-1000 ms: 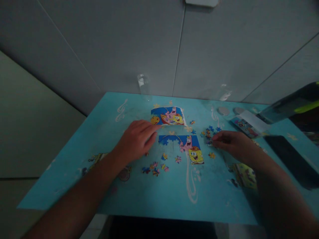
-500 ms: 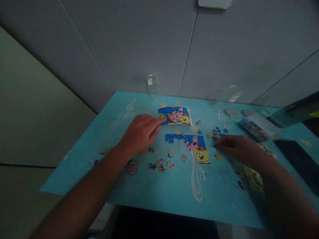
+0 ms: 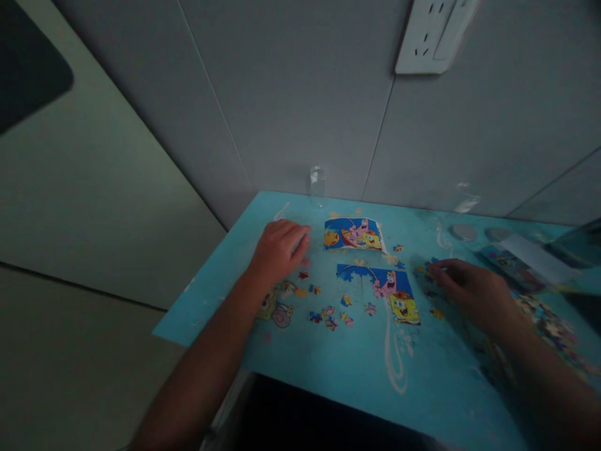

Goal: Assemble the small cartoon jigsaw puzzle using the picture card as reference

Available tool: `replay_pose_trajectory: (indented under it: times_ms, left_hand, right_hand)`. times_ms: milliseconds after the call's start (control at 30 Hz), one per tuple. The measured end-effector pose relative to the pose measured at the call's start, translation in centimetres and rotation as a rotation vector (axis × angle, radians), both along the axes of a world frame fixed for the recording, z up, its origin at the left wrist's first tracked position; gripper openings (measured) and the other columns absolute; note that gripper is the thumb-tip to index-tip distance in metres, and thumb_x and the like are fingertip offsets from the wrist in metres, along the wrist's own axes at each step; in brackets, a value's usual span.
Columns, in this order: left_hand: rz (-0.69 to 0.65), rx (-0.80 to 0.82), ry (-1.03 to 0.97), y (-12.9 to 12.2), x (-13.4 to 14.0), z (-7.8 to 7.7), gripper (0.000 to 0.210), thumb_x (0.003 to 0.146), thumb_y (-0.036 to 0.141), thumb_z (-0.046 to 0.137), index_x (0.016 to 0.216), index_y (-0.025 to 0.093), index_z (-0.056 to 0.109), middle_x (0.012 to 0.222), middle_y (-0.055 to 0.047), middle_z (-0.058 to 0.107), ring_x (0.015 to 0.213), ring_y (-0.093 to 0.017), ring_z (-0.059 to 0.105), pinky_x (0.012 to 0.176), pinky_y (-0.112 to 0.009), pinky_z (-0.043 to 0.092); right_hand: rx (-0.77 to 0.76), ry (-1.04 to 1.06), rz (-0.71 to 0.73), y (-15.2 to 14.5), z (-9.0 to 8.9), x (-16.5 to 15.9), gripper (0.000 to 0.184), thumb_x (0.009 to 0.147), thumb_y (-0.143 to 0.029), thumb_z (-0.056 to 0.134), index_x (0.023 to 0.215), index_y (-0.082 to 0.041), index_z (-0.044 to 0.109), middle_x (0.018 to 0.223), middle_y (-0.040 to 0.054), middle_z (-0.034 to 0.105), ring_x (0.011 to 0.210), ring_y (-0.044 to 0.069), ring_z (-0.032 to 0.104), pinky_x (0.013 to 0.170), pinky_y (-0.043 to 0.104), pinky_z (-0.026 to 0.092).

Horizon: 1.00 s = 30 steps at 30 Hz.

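My left hand (image 3: 282, 249) rests on the table just left of a small printed cartoon picture (image 3: 353, 235), its fingers stretched out and empty. Nearer to me lies a partly joined jigsaw puzzle (image 3: 402, 305), with blue along the top, a pink figure and a yellow figure on its right side. Its lower left is bare table. Loose puzzle pieces (image 3: 328, 317) are scattered below and left of it. To the puzzle's right, my right hand (image 3: 464, 288) pinches at a group of blue pieces; a puzzle piece at its fingertips is mostly hidden.
The turquoise patterned table (image 3: 328, 369) meets a grey wall with a power socket (image 3: 429, 41). A clear cup (image 3: 318, 186) stands at the back edge. Round lids (image 3: 464, 232), a printed box (image 3: 511, 266) and a colourful heap (image 3: 554, 329) lie at right.
My view has tilted up and turned left. My left hand has drawn back from the printed picture it was pointing at. My right hand has shifted to the blue pieces, farther from me.
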State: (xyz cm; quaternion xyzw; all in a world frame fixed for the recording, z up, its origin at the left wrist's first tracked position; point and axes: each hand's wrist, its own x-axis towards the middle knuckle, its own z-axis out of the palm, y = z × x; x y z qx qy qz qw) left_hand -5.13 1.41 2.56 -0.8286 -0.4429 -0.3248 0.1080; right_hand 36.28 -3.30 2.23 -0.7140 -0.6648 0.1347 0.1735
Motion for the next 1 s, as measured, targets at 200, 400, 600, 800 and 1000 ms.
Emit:
replay_pose_trajectory:
  times_ms: [200, 400, 600, 800, 1000]
  left_hand:
    - [0.096, -0.082, -0.068, 0.7, -6.1, -0.5, 0.024, 0.099, 0.028, 0.053, 0.113, 0.02, 0.071, 0.107, -0.009, 0.074, 0.1, -0.025, 0.067, 0.097, -0.044, 0.049]
    - [0.124, -0.149, -0.161, 1.4, -9.4, -3.2, 0.024, 0.099, 0.027, 0.052, 0.11, 0.019, 0.071, 0.103, -0.008, 0.075, 0.094, -0.022, 0.069, 0.089, -0.038, 0.054]
    - [0.07, -0.232, -0.208, 0.4, -9.3, -3.1, 0.019, 0.1, 0.032, 0.054, 0.103, 0.021, 0.069, 0.099, -0.004, 0.072, 0.093, -0.018, 0.067, 0.089, -0.034, 0.053]
    - [-0.092, -0.37, -0.13, -0.8, -9.5, -2.1, 0.015, 0.097, 0.036, 0.064, 0.097, 0.022, 0.069, 0.093, -0.003, 0.07, 0.089, -0.017, 0.066, 0.086, -0.034, 0.052]
    - [-0.226, -0.496, -0.035, -1.1, -9.2, -2.0, 0.032, 0.09, 0.043, 0.074, 0.118, 0.027, 0.071, 0.109, -0.005, 0.069, 0.105, -0.021, 0.064, 0.098, -0.04, 0.051]
  right_hand:
    - [0.095, 0.021, -0.021, 0.2, -1.0, 0.3, 0.046, 0.091, -0.059, 0.054, 0.11, -0.022, 0.074, 0.085, 0.0067, 0.078, 0.073, 0.026, 0.071, 0.064, 0.034, 0.046]
    - [0.092, -0.002, -0.004, 0.5, -2.0, 0.4, 0.047, 0.091, -0.062, 0.052, 0.111, -0.024, 0.074, 0.091, 0.0063, 0.078, 0.078, 0.026, 0.074, 0.066, 0.034, 0.048]
    - [0.065, -0.03, 0.038, 0.5, -2.7, 0.7, 0.046, 0.092, -0.061, 0.052, 0.114, -0.026, 0.073, 0.097, 0.0058, 0.079, 0.082, 0.027, 0.075, 0.068, 0.034, 0.051]
    - [0.069, -0.053, 0.008, 0.3, -3.1, 1.3, 0.046, 0.091, -0.064, 0.054, 0.115, -0.029, 0.073, 0.097, 0.0023, 0.08, 0.086, 0.027, 0.075, 0.068, 0.033, 0.053]
    - [0.075, -0.044, 0.026, -0.2, -2.6, 0.4, 0.048, 0.089, -0.065, 0.054, 0.114, -0.028, 0.073, 0.095, 0.0034, 0.08, 0.08, 0.027, 0.075, 0.068, 0.034, 0.054]
